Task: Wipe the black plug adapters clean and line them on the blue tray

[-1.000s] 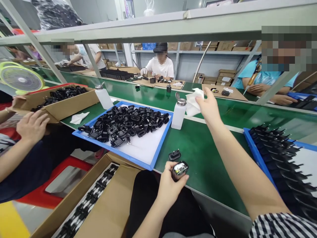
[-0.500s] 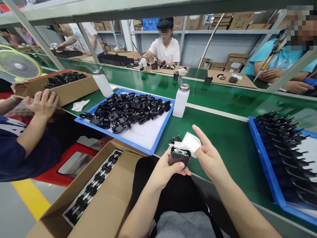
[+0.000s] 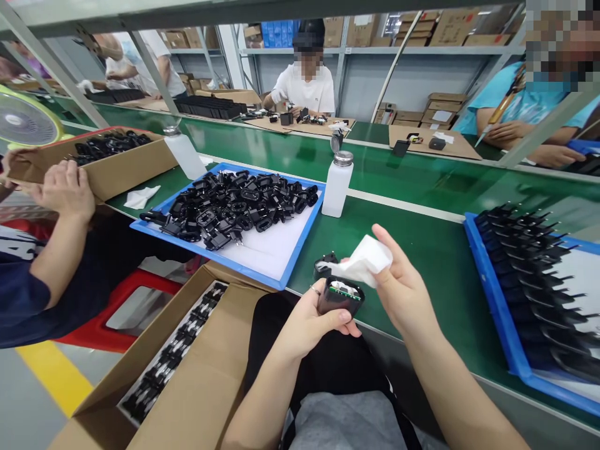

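Note:
My left hand (image 3: 314, 322) is closed around a black adapter housing (image 3: 338, 305) whose open end faces up and shows a green circuit board edge and white parts. Between thumb and fingers of my right hand (image 3: 403, 275) is a folded white cloth or tissue (image 3: 368, 257), its loose end trailing left above the housing. A black plug cover (image 3: 324, 265) sits just beyond my left hand, partly behind the white cloth; whether my left fingers touch it is hidden.
A blue-rimmed tray (image 3: 284, 275) holds many black plug covers. White pump bottles (image 3: 336, 187) stand behind it. At right, another blue tray (image 3: 492, 300) carries rows of black adapters. Below left is an open carton (image 3: 187, 369). A co-worker's hand (image 3: 69, 190) grips a cardboard box (image 3: 135, 164).
My right hand has lifted slightly and moved right with the white cloth, away from the housing. More of the housing's open end shows. The whole view has shifted slightly.

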### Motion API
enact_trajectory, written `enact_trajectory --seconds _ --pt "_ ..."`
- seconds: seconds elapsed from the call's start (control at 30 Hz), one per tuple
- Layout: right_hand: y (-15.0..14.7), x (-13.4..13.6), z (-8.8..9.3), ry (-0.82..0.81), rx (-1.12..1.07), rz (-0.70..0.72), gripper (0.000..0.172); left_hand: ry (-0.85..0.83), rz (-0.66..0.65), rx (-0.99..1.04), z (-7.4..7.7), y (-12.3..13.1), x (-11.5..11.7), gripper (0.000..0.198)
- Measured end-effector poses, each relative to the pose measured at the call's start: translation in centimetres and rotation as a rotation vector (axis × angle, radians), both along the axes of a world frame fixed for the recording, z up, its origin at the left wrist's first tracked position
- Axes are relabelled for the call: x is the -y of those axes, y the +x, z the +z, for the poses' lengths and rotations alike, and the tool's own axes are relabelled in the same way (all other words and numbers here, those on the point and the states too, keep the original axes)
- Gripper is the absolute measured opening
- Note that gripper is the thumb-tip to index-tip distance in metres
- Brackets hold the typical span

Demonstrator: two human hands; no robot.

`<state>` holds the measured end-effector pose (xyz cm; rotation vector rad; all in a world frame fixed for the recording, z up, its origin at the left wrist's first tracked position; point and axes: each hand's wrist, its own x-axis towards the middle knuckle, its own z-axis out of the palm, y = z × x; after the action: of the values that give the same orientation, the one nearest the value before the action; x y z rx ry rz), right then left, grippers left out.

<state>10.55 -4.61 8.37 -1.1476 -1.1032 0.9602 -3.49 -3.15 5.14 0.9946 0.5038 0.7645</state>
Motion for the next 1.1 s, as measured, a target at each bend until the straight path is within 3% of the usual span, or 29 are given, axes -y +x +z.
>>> enact_trajectory --seconds 0.1,0.2,0.37,0.53,0.63,0.7,0.83,0.93,1.1 --pt "-0.6 0.3 -0.3 0.044 0.134 0.146 0.054 -0.014 -0.016 0.004 -0.1 -0.2 0.1 0.037" --pt "-0.5 0.8 -0.7 0.078 0.231 0.195 0.052 -0.021 -0.014 -0.002 -0.2 -0.4 0.3 0.038" --pt "0.1 1.4 -0.3 0.021 0.253 0.153 0.055 -0.003 0.025 -0.040 -0.3 -0.4 0.5 0.035" --pt "0.7 1.1 0.3 -0.026 0.120 0.079 0.057 0.041 0.031 -0.043 -0.1 -0.5 0.6 0.026" --pt "0.1 0.6 0.2 -0.003 0.091 -0.008 0.055 0.041 0.019 -0.038 -0.1 -0.5 0.6 0.029" --pt "-0.6 0.6 0.0 0.000 0.118 0.026 0.055 0.041 0.025 -0.038 -0.2 -0.7 0.6 0.031" --pt "-1.3 1.4 -0.5 -0.005 0.156 0.129 0.056 0.055 0.097 -0.052 -0.2 -0.8 0.6 0.033" --pt "-1.0 2.1 -0.6 -0.022 0.140 0.062 0.057 0.079 0.170 -0.077 -0.1 -0.7 0.7 0.027" --pt "0.2 2.5 -1.0 -0.110 0.028 -0.045 0.061 0.119 0.409 -0.127 0.0 -0.5 0.8 0.025"
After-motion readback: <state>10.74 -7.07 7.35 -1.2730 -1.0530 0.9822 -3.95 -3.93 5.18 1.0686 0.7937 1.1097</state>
